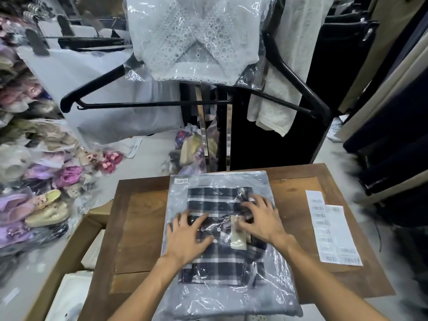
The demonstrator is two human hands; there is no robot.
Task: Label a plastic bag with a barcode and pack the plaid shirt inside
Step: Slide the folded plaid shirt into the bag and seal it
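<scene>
A clear plastic bag (222, 295) lies flat on the wooden table (139, 228), with a small barcode label (182, 181) stuck at its far left corner. The folded dark-and-white plaid shirt (215, 205) is inside the bag. My left hand (187, 237) presses flat on the bag over the shirt's left side, fingers spread. My right hand (261, 218) rests on the bag over the shirt's right side, fingers spread, beside a beige hang tag (238, 237) under the plastic.
Sheets of barcode stickers (331, 230) lie on the table's right side. An open cardboard box (76, 262) stands left of the table. Bagged shoes (46, 205) pile at the left. A bagged white lace garment (194, 38) and black hangers (143, 104) hang behind the table.
</scene>
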